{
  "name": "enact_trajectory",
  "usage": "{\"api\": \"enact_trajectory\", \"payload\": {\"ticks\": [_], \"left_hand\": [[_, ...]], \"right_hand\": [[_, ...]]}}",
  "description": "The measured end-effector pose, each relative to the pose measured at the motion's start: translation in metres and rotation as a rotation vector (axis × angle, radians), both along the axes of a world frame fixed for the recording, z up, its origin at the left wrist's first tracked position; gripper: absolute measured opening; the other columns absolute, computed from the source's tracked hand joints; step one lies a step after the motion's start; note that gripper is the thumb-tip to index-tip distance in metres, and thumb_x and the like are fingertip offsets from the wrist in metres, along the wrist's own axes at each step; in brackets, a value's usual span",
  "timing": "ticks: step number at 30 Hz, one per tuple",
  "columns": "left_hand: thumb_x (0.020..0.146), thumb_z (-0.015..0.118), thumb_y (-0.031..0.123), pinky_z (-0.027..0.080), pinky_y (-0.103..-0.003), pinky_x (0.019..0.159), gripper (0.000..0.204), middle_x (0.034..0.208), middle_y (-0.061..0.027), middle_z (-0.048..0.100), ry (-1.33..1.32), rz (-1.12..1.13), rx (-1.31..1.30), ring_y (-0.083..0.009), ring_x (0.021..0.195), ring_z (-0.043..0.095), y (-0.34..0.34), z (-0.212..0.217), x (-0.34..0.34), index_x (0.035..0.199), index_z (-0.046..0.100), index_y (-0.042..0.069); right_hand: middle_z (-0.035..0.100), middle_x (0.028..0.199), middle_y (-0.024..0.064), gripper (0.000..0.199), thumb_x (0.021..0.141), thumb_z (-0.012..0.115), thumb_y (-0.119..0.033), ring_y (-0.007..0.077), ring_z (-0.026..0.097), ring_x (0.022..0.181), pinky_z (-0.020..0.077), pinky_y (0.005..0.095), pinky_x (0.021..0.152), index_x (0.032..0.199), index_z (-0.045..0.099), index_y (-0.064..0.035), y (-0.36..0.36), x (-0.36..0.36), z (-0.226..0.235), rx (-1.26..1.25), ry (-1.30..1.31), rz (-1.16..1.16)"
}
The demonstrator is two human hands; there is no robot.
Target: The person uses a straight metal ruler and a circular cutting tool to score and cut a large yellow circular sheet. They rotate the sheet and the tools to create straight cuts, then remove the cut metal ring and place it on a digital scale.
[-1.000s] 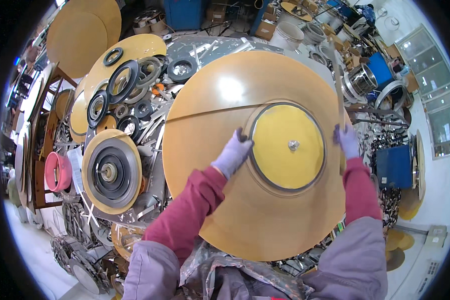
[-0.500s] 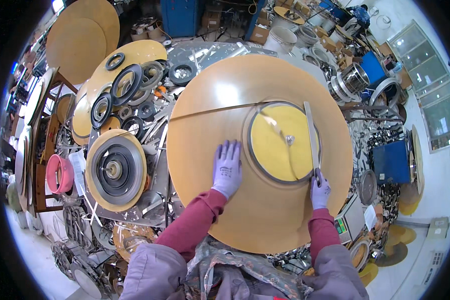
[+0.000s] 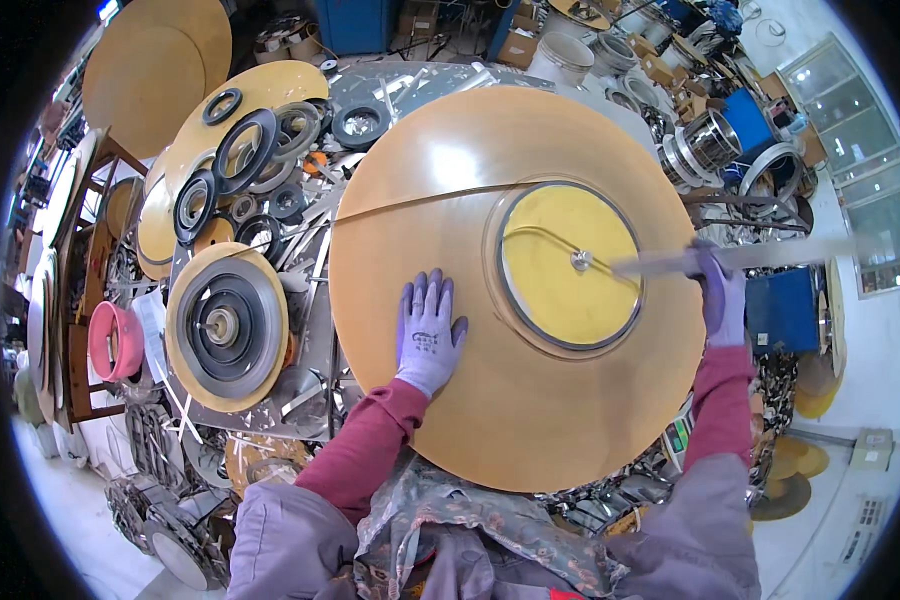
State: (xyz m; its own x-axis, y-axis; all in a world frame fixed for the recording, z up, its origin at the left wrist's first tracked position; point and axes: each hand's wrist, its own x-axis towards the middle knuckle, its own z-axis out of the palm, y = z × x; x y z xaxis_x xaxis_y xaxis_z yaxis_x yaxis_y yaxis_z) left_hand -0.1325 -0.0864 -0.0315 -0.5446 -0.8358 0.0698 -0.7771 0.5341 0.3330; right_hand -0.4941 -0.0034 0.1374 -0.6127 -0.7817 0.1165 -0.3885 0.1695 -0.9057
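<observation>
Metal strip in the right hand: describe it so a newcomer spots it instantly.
Find the big tan disc filling the middle. On it sits a yellow disc. The metal strip runs from that centre rightward through the right hand: the only long, straight, blurred piece.

My left hand [image 3: 427,335], in a purple glove, lies flat with fingers spread on a large round tan wooden disc [image 3: 450,220] that fills the centre of the frame. Set into the disc right of centre is a yellow inner disc [image 3: 560,285] ringed in grey metal, with a small metal hub [image 3: 581,260] at its middle. My gloved right hand [image 3: 720,295], at the disc's right edge, grips a thin flat metal strip [image 3: 770,252], blurred, running from the hub toward the right of the frame.
</observation>
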Motion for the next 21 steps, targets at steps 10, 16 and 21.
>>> {"api": "enact_trajectory", "payload": {"ticks": [10, 16, 21], "left_hand": [[0.089, 0.053, 0.031, 0.015, -0.047, 0.114, 0.061, 0.144, -0.0169, 0.032, 0.06, -0.018, 0.004, -0.034, 0.137, 0.023, 0.0, 0.001, 0.005, 0.138, 0.035, 0.0], [0.078, 0.066, 0.045, 0.034, -0.047, 0.1, 0.077, 0.129, -0.0195, 0.044, 0.297, 0.215, 0.14, -0.0352, 0.122, 0.04, -0.015, 0.021, -0.038, 0.136, 0.037, 0.002], [0.075, 0.069, 0.048, 0.039, -0.044, 0.094, 0.082, 0.127, -0.0218, 0.044, 0.211, 0.145, 0.205, -0.0362, 0.115, 0.046, -0.047, 0.027, -0.106, 0.135, 0.037, 0.003]], "right_hand": [[0.07, 0.088, 0.0049, 0.028, 0.083, 0.065, -0.02, 0.011, 0.063, 0.078, 0.0498, 0.0271, 0.075, 0.107, 0.069, -0.0059, -0.211, 0.061, -0.063, 0.18, 0.171, 0.697], [0.07, 0.081, 0.0071, 0.029, 0.082, 0.067, -0.025, 0.0132, 0.066, 0.072, 0.0534, 0.0278, 0.066, 0.102, 0.071, -0.0039, -0.193, -0.083, -0.068, 0.093, 0.268, 0.206], [0.063, 0.076, 0.018, 0.028, 0.089, 0.055, -0.031, 0.0292, 0.062, 0.069, 0.0477, 0.0401, 0.064, 0.089, 0.063, -0.004, 0.005, -0.18, -0.081, 0.378, 0.623, -0.023]]}}
